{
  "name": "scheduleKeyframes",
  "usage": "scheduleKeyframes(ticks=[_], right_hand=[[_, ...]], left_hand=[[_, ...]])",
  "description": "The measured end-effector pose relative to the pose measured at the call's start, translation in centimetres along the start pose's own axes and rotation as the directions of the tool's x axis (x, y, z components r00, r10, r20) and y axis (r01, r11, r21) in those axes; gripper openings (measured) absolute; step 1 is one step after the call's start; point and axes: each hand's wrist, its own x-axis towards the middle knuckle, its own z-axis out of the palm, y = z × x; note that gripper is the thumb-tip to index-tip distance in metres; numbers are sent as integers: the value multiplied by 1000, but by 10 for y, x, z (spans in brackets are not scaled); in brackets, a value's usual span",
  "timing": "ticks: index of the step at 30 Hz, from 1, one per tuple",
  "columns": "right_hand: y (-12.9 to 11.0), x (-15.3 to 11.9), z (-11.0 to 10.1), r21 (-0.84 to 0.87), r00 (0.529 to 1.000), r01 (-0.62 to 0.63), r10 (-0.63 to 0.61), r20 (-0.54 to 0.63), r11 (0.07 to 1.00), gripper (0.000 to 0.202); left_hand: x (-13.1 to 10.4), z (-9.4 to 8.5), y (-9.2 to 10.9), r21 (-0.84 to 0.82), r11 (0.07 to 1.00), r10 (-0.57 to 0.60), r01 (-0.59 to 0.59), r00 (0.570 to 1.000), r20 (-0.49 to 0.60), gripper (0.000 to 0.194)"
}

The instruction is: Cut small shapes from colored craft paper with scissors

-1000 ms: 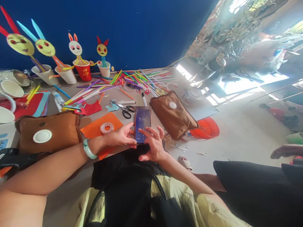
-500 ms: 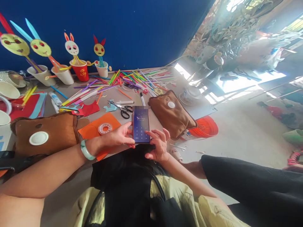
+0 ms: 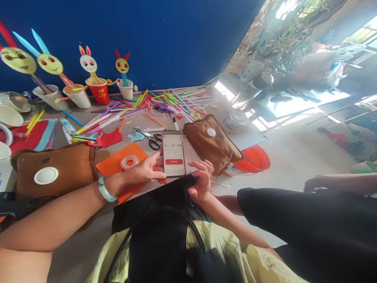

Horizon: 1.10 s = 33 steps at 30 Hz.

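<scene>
My left hand (image 3: 151,169) holds a phone (image 3: 173,155) upright at its left edge, thumb along the lower corner. The lit screen reads 02:25:04 above a red button. My right hand (image 3: 202,179) hovers just right of the phone, fingers apart and loosely curled, touching nothing. Scissors (image 3: 154,144) with black handles lie to the left of the phone's top. Beside my left wrist, a white tape roll (image 3: 129,162) rests on an orange sheet (image 3: 134,149).
Brown cushions lie at left (image 3: 67,165) and right (image 3: 213,141). Colourful sticks (image 3: 112,117) cover the table's back, before cups with face figures, including a red cup (image 3: 100,91). A red bucket (image 3: 255,159) stands at right, near a person's dark-clad leg (image 3: 273,208).
The phone's screen has switched from a dark keypad to a light display with a time. My right hand's fingers have come away from the screen. A person's arm or leg has appeared at right.
</scene>
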Motion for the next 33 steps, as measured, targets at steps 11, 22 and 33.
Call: scheduleKeyframes(ticks=[11,22,33], right_hand=[[2,-1,2,1,999,41,-41,21,999,47],[0,0,4,-29,997,63,-62,46,998,45],[-2,5,9,-88,980,185,-177,85,979,48]], left_hand=[[1,-1,-2,18,998,62,-62,998,-16,83],[5,-8,-3,18,995,98,-97,995,-27,87],[7,-9,-5,1,990,140,-141,988,-63,87]])
